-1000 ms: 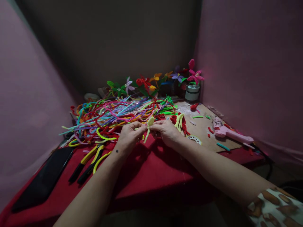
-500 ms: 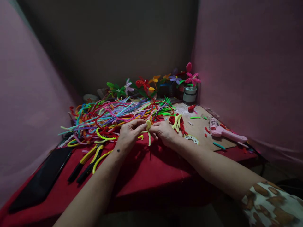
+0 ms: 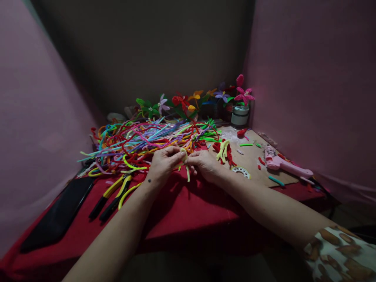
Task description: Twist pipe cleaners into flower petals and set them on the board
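A pale yellow pipe cleaner point(image 3: 188, 173) is pinched between my two hands above the red cloth, its upper part bent into a small loop and one end hanging down. My left hand point(image 3: 165, 162) closes thumb and fingers on the loop's left side. From the right, my right hand point(image 3: 204, 163) pinches it with thumb and forefinger, its other fingers curled beneath. Just left of my left wrist lie yellow-and-black pliers point(image 3: 113, 196). Beyond my right hand sits a small bunch of red and pale yellow pipe cleaner pieces point(image 3: 223, 152).
A heap of colourful pipe cleaners point(image 3: 152, 137) spreads behind my hands. Pipe cleaner flowers point(image 3: 182, 102) and a jar point(image 3: 240, 116) stand at the back. A pink glue gun point(image 3: 286, 165) and white ring point(image 3: 241, 172) lie right; a black tablet-like slab point(image 3: 58, 213) lies left.
The view has shifted slightly, so the table things sit a little further right. The yellow loop now looks turned or more covered by my fingers; both hands keep their pinch.
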`<state>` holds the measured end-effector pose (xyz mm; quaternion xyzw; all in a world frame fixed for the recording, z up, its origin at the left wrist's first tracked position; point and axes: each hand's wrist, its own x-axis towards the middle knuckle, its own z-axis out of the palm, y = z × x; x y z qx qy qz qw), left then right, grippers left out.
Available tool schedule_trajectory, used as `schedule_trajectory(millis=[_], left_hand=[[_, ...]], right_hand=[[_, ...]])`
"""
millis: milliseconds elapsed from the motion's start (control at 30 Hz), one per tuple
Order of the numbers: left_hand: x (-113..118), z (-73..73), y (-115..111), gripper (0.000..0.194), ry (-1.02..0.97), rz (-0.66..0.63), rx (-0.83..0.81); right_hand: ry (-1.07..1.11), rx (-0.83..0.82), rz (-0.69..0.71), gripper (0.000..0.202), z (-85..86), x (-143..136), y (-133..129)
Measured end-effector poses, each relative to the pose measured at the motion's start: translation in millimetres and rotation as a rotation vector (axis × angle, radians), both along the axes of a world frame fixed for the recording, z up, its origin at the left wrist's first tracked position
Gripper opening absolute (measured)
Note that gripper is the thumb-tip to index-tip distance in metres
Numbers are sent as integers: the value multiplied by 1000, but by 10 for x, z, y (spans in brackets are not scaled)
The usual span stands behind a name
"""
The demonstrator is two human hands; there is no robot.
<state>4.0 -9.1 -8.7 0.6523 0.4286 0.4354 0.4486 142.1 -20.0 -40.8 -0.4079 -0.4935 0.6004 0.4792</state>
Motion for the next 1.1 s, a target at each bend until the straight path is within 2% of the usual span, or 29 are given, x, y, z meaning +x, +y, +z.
schedule_trajectory(millis=[133, 267, 400, 500, 633, 733, 933, 1100], left_hand=[[6, -25, 11, 24, -17, 13, 5], [24, -22, -4, 21, -2, 73, 47], [-7, 9, 2, 24, -12, 57, 7], [-60, 27, 32, 32, -39, 36, -57], [-89, 50, 42, 37, 138, -72, -121], [-65, 69, 8, 32, 241, -67, -104], [-62, 101, -21, 24, 168, -68, -139], [-120, 70, 41, 20, 193, -115, -141]], right_hand=[[-43, -35, -35, 14, 19, -8, -6], [-78, 7, -11, 16, 26, -5, -10], [-34, 4, 3, 15, 18, 12, -2], [0, 7, -59, 17, 50, 31, 1], [68, 18, -153, 14, 97, 48, 12], [127, 11, -176, 10, 91, 47, 28], [112, 18, -76, 16, 113, 55, 1], [28, 115, -64, 8, 156, 71, -25]])
